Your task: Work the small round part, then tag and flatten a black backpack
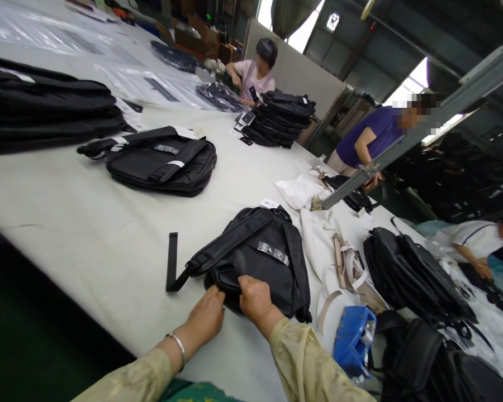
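A black backpack lies on the white table in front of me, its straps facing up and its bottom edge toward me. A clear taped strip crosses its back, and a white tag pokes out at its top. Both of my hands grip that near edge. My left hand, with a silver bangle on the wrist, is closed on the backpack's near left corner. My right hand has its fingers wrapped over the edge, a little further right. One loose strap end trails onto the table at the left.
Another black backpack lies further back. Stacks of black bags stand at the far left, the back and the right. A blue tape dispenser sits near my right arm. A slanted metal post rises from the table. Several people work around it.
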A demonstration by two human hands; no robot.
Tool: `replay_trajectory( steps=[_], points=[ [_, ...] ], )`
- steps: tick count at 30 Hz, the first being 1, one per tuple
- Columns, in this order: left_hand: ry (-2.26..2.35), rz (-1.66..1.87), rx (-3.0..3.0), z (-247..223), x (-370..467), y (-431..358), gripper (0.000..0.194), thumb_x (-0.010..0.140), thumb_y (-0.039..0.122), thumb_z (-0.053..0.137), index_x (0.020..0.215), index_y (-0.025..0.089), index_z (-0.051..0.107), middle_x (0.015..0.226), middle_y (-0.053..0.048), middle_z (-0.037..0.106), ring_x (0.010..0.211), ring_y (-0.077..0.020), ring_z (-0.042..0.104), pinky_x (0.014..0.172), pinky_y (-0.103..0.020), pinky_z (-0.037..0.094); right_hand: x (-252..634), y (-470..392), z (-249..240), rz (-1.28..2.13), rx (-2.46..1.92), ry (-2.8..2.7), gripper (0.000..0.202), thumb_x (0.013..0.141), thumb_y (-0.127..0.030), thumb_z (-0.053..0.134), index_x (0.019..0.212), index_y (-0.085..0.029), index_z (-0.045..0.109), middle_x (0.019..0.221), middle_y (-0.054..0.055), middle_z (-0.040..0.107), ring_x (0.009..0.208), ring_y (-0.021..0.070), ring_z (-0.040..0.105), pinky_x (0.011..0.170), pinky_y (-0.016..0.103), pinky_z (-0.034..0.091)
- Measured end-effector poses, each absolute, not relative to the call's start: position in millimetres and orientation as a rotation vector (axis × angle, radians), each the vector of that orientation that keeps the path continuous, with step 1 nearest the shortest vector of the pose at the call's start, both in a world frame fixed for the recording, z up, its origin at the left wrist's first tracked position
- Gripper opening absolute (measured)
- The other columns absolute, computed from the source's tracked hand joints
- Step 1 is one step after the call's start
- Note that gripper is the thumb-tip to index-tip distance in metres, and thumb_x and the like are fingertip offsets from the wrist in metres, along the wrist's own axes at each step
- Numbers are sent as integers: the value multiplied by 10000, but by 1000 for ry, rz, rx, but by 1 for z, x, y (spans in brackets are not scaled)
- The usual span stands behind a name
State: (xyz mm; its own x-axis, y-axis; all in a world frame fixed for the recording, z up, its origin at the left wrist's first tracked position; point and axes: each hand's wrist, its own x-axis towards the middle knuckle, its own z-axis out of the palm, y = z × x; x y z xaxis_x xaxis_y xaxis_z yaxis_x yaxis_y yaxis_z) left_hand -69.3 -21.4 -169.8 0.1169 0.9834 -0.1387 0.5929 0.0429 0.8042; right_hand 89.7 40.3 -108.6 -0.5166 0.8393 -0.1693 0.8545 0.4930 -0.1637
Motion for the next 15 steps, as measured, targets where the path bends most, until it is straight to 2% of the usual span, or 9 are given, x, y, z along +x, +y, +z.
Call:
replay_trajectory(
  steps=[3, 5, 7, 9, 12, 15],
  points=[
    [1512, 732, 1448, -160, -74, -7, 577, 665, 111, 630, 1240, 66, 612, 1373, -244, 566, 1337, -397, 487, 1174, -540, 345, 91, 39, -113, -334, 1516, 2662, 268, 801, -125, 500, 1032, -195, 616, 1007, 72, 712, 930, 223, 676, 764, 294, 524],
    [1423, 770, 1280, -153, -85, 2, 423, 755, 201, 625, 1164, 98, 656, 1242, -202, 669, 1196, -354, 618, 1068, -523, 476, 93, 38, -119, -325, 1523, 2695, 281, 804, -118, 500, 1047, -193, 618, 1008, 76, 711, 941, 223, 671, 782, 292, 527],
    [1350, 816, 1102, -148, -97, 11, 336, 900, 310, 502, 1136, 137, 667, 1120, -156, 734, 1085, -292, 691, 944, -464, 570, 95, 35, -126, -318, 1514, 2751, 286, 817, -110, 498, 1063, -186, 621, 1036, 90, 710, 967, 216, 662, 823, 287, 528],
    [1328, 872, 945, -145, -105, 20, 373, 968, 366, 397, 1136, 159, 659, 1092, -143, 750, 1044, -258, 713, 884, -417, 601, 95, 32, -132, -307, 1504, 2801, 283, 841, -104, 487, 1079, -176, 623, 1088, 109, 706, 1005, 215, 653, 870, 292, 527],
    [1352, 910, 792, -141, -103, 29, 302, 937, 360, 503, 1105, 161, 656, 1072, -146, 753, 992, -256, 723, 860, -400, 609, 93, 28, -138, -285, 1507, 2846, 282, 871, -106, 473, 1105, -159, 621, 1136, 128, 697, 1044, 235, 646, 899, 328, 539],
    [1337, 852, 784, -130, -86, 39, 260, 923, 352, 579, 1053, 143, 660, 984, -139, 749, 897, -251, 727, 785, -392, 618, 89, 23, -137, -226, 1502, 2873, 277, 871, -129, 498, 1119, -149, 619, 1119, 136, 703, 1008, 251, 659, 856, 357, 567]
  ],
)
